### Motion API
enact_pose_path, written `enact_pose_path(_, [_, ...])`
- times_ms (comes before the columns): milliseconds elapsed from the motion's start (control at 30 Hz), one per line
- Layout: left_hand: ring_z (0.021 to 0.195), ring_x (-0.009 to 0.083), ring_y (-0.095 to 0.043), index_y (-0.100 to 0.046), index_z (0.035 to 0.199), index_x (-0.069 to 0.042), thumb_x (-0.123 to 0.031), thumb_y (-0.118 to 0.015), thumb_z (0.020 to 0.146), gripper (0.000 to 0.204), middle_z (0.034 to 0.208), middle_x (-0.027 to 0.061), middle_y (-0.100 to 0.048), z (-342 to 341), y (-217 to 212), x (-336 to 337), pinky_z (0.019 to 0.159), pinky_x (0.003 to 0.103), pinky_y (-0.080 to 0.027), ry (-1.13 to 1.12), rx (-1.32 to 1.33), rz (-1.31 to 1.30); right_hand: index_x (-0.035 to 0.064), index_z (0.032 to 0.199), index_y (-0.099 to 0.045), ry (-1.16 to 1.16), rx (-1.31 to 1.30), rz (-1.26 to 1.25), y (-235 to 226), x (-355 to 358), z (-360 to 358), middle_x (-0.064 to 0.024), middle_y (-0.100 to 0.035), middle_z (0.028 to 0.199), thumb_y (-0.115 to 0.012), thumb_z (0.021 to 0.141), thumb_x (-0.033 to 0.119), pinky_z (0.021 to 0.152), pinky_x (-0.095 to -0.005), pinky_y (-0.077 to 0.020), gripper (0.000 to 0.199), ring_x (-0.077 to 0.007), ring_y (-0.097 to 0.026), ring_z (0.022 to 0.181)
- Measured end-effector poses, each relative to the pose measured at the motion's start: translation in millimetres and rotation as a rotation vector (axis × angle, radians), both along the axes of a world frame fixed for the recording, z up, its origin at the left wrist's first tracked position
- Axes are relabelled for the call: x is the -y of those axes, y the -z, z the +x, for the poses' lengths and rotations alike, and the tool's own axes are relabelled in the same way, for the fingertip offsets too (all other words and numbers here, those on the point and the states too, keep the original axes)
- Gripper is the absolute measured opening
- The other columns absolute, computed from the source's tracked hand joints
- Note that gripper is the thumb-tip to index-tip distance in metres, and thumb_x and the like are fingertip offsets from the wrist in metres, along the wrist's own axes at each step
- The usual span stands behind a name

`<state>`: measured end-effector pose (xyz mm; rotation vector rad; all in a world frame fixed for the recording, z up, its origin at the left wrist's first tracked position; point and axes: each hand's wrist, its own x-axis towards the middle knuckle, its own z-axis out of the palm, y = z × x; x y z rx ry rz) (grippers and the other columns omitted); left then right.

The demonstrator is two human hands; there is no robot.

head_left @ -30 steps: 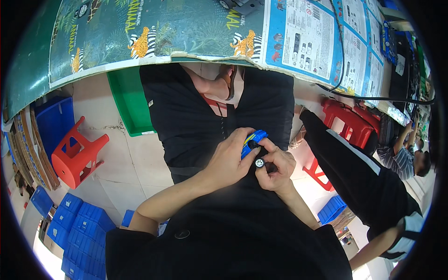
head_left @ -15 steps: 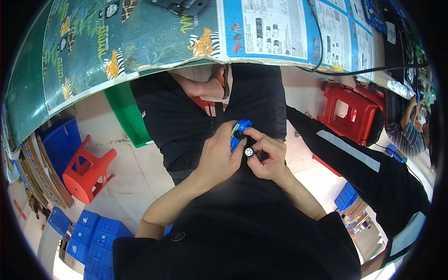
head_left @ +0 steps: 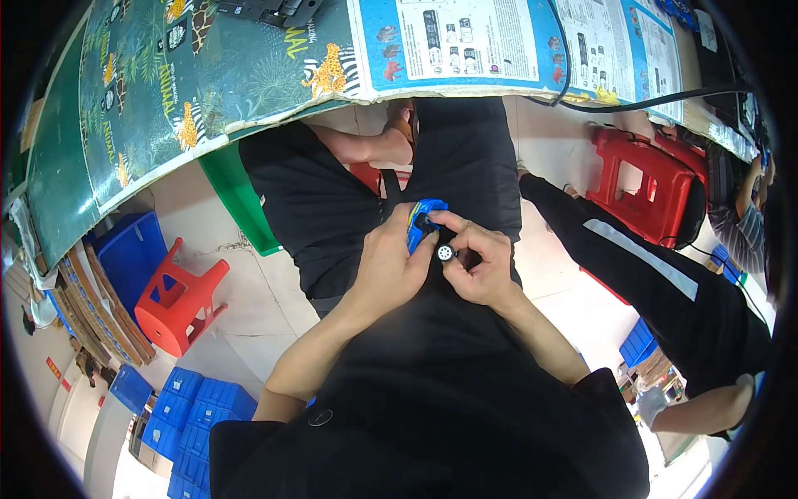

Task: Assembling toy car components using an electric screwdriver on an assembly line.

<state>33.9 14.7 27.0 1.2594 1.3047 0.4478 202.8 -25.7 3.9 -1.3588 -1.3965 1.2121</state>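
Blue toy car (head_left: 422, 218) sits pinched between my hands just above picture centre; my left hand (head_left: 389, 270) wraps it from nine o'clock, hiding most of its body. My right hand (head_left: 478, 264) grips a small wheel (head_left: 445, 253). Blue crates (head_left: 195, 399) at seven o'clock; contents unclear.

Flattened green jungle-animal carton (head_left: 199, 91) spread at eleven o'clock; blue-and-white printed box panels (head_left: 465, 41) at twelve through one; brown cardboard sheets (head_left: 91, 308) stacked on edge at nine.
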Motion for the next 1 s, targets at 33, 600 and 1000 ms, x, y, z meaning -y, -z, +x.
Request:
enact_pose_path(33, [0.077, 0.044, -0.066, -0.056, 0.111, 0.006, -0.004, -0.061, 0.085, 0.028, 0.082, 0.0254, -0.065, 0.2, 0.7, 0.5, 0.068, 0.044, -0.052, -0.017, 0.012, 0.004, 0.0002, 0.068, -0.054, -0.006, -0.004, 0.008, 0.5, 0.0, 0.2, -0.0187, -0.07, 0.114, -0.062, 0.064, -0.005, 0.041, -0.0197, -0.0368, 0.011, -0.0057, -0.052, 0.043])
enact_pose_path(600, [0.079, 0.0208, -0.07, -0.057, 0.114, -0.004, -0.009, -0.063, 0.092, 0.024, 0.101, 0.0126, -0.069, -31.0, 44.3, -5.6, 0.073, 0.035, -0.058, -0.549, 0.742, -0.758, 0.0003, 0.084, -0.068, -0.019, 0.178, 0.011, -32.3, -33.6, -7.9, -0.0078, -0.068, 0.087, -0.07, 0.074, -0.008, 0.055, -0.0241, -0.0495, 0.013, -0.0142, -0.066, 0.066])
enact_pose_path(1000, [0.089, 0.0179, -0.067, -0.057, 0.117, -0.005, -0.013, -0.063, 0.092, 0.026, 0.104, 0.0107, -0.069, -30.8, 43.0, -6.6, 0.081, 0.032, -0.055, -0.663, 0.818, -0.726, 0.0028, 0.083, -0.071, -0.309, 0.479, 0.091, -31.9, -29.3, -50.0, -0.0053, -0.057, 0.092, -0.073, 0.074, 0.002, 0.053, -0.0317, -0.0503, 0.01, -0.0191, -0.064, 0.065])
